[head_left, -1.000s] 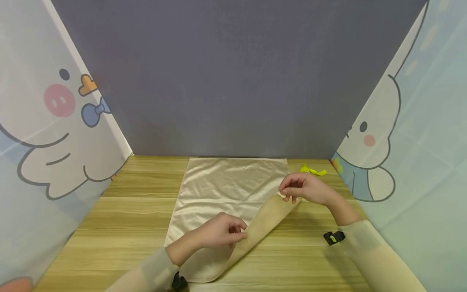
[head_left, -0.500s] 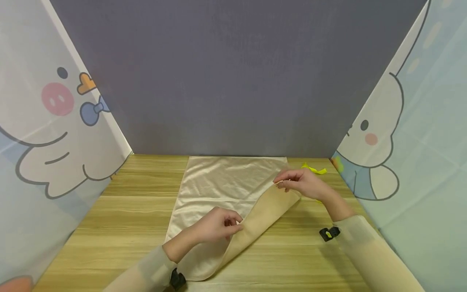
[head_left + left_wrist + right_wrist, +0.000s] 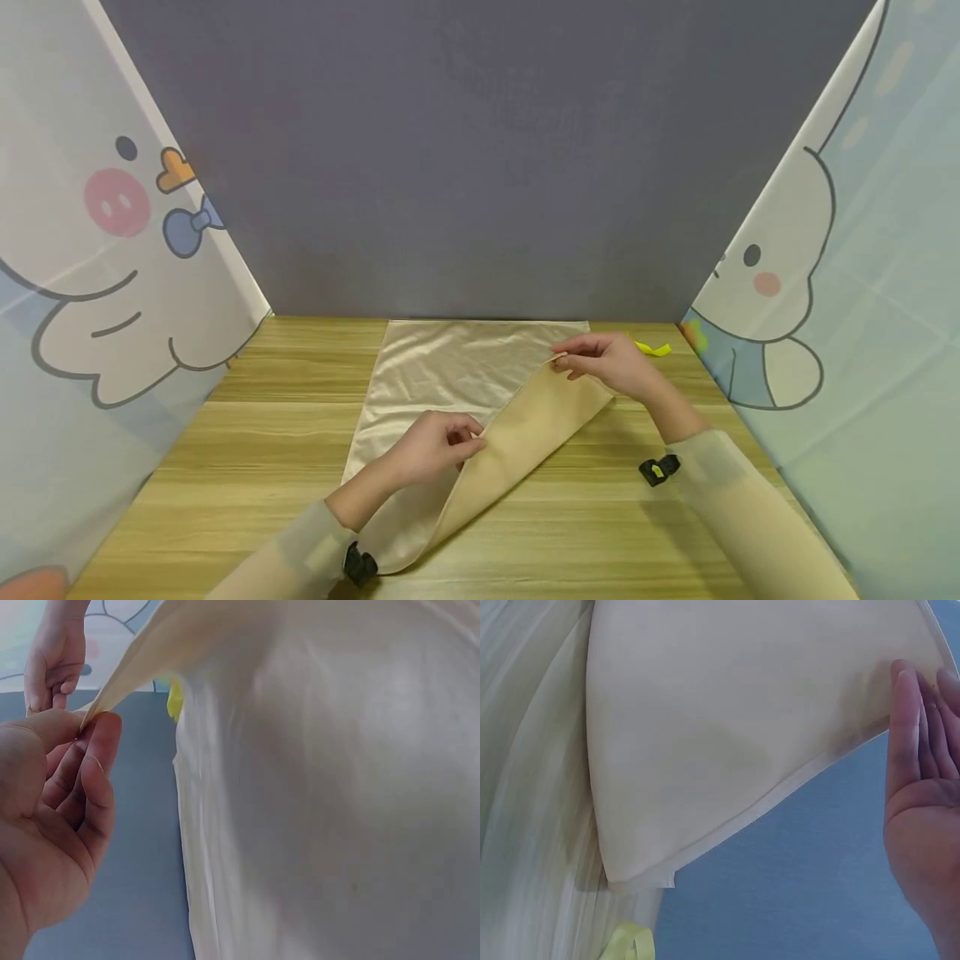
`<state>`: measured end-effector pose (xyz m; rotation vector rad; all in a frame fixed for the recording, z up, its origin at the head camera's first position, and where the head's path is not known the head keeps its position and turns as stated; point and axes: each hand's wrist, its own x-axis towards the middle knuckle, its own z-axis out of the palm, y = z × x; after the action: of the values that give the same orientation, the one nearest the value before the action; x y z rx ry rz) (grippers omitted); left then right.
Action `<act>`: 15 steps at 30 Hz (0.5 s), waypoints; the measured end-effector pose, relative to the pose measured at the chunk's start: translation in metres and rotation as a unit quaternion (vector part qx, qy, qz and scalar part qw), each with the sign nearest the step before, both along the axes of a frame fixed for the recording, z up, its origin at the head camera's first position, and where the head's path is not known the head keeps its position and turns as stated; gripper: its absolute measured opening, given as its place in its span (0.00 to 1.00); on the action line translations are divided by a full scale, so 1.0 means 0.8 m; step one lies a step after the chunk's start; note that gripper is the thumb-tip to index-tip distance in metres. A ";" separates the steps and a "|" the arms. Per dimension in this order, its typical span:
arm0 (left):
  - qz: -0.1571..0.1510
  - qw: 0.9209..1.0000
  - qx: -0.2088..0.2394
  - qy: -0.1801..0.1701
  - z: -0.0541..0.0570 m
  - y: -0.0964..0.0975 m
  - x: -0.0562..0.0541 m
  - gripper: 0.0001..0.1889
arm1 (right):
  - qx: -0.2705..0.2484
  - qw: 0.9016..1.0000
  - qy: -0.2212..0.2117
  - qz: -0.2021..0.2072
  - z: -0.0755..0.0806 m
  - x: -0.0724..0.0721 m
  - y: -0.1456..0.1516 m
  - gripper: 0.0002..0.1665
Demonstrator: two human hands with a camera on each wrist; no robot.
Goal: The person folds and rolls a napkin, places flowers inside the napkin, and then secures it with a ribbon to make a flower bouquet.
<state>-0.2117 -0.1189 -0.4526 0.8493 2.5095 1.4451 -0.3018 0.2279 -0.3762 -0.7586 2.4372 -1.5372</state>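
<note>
A beige satin-like cloth [image 3: 450, 358] lies on the table, its near right side lifted and folded over so the duller underside [image 3: 525, 433] faces up. My left hand [image 3: 435, 450] pinches the lifted edge at its middle. Farther along that edge, my right hand [image 3: 611, 362] pinches the corner between thumb and fingers. In the left wrist view, the left hand [image 3: 56, 825] grips the cloth's edge [image 3: 135, 667] with thumb and forefinger. The raised cloth [image 3: 742, 735] fills much of the right wrist view, with the right hand [image 3: 926, 817] at its edge.
A bright yellow strip [image 3: 654, 349] lies at the back right, partly behind the right hand. A grey panel [image 3: 472, 167] stands along the back of the wood-grain table [image 3: 285, 442]. Cartoon-printed sheets [image 3: 67, 250] hang on both sides.
Both hands have moved left and away from the person, drawing the lifted edge over the flat part of the cloth. The folded-over area has widened.
</note>
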 end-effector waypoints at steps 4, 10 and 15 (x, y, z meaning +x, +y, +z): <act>0.013 1.000 0.006 -0.010 -0.001 -0.007 -0.004 0.06 | -0.029 0.999 -0.016 0.010 -0.003 -0.007 -0.005 0.20; 0.038 0.999 0.012 -0.030 -0.001 -0.022 -0.004 0.09 | -0.046 0.999 -0.012 0.008 0.001 -0.017 -0.020 0.21; 0.065 0.997 0.018 -0.044 0.001 -0.041 0.004 0.09 | -0.064 0.998 -0.009 0.004 0.014 -0.025 -0.037 0.20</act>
<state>-0.2087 -0.1518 -0.4516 0.6238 2.5221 1.5345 -0.3218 0.1984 -0.3651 -0.7724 2.3372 -1.7032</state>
